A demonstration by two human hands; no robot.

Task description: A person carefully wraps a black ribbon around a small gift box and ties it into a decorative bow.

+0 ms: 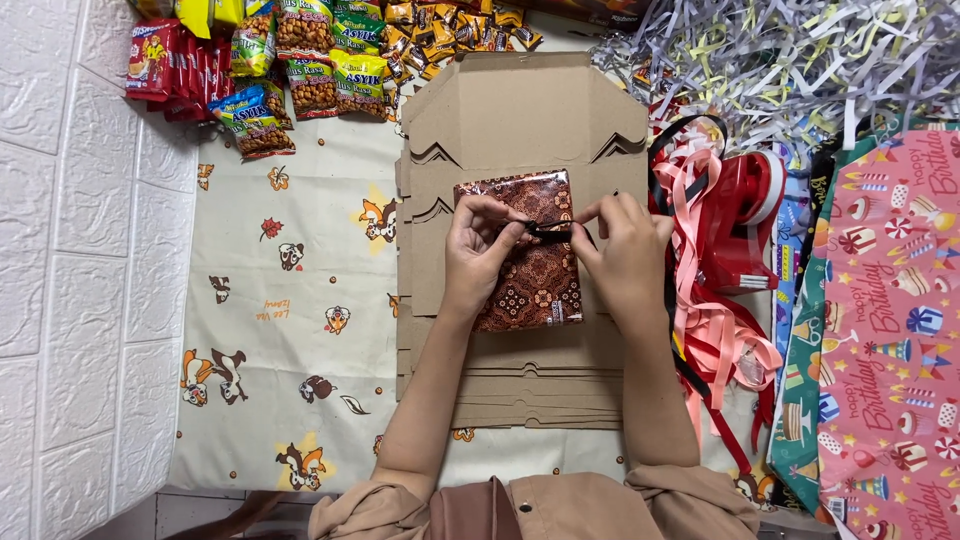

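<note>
1. Cloth: cream, printed with cartoon chipmunks; it spreads under and to the left of the cardboard stack.
2. Cardboard stack: flat brown box blanks with notched flaps, piled in layers; the landmark for the entries below.
3. Wrapping paper: pink sheet with birthday motifs, well right of the stack, overlapping a green sheet.
4. Shredded paper: grey and pale strips heaped beyond the stack's upper right corner.
5. Snack packets: red, green and yellow bags, beyond the stack's upper left corner.
6. Ribbons: salmon, red and black lengths tangled just right of the stack.
7. Tape dispenser: red, among the ribbons right of the stack.
8. Wrapped parcel: rectangular, glossy brown batik-pattern paper; lies on the stack's centre, slightly tilted.
9. Left hand: rests on the parcel, thumb and forefinger pinching the black ribbon.
10. Right hand: at the parcel's right edge, fingertips pinching the same ribbon's other end.
</note>
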